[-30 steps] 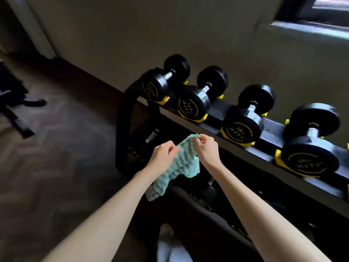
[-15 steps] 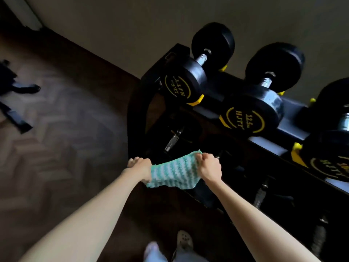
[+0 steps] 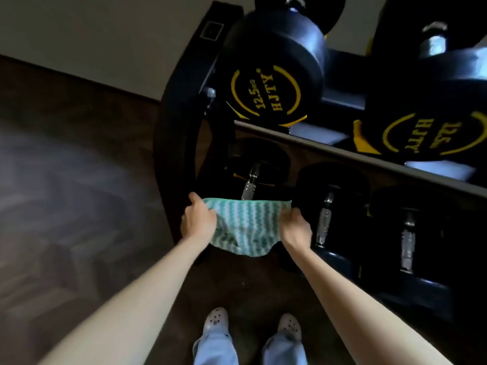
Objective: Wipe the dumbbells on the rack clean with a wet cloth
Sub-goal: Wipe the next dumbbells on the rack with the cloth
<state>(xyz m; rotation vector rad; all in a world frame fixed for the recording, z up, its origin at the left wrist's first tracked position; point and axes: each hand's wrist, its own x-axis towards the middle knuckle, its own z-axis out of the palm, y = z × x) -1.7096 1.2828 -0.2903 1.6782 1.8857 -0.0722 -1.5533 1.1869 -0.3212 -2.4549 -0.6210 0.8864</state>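
A green-and-white wavy cloth point(image 3: 246, 227) is stretched between my hands over the near head of the leftmost lower-tier dumbbell point(image 3: 251, 180). My left hand point(image 3: 197, 219) grips the cloth's left edge and my right hand point(image 3: 296, 229) grips its right edge. That dumbbell's near head is hidden under the cloth; its chrome handle sticks out above. Two more dark dumbbells point(image 3: 325, 219) point(image 3: 408, 241) lie to the right on the same tier. On the upper tier sit black dumbbells with yellow lettering point(image 3: 266, 93) point(image 3: 432, 133).
The black rack's curved side post point(image 3: 179, 122) stands just left of my left hand. The upper shelf rail point(image 3: 342, 151) runs diagonally above the lower tier. Dark herringbone floor point(image 3: 66, 206) spreads to the left. My feet in pale clogs point(image 3: 216, 318) stand close to the rack.
I have leaned in and down toward the lower tier. The cloth, first bunched between my hands, is now spread wide and laid over the leftmost lower dumbbell's near head.
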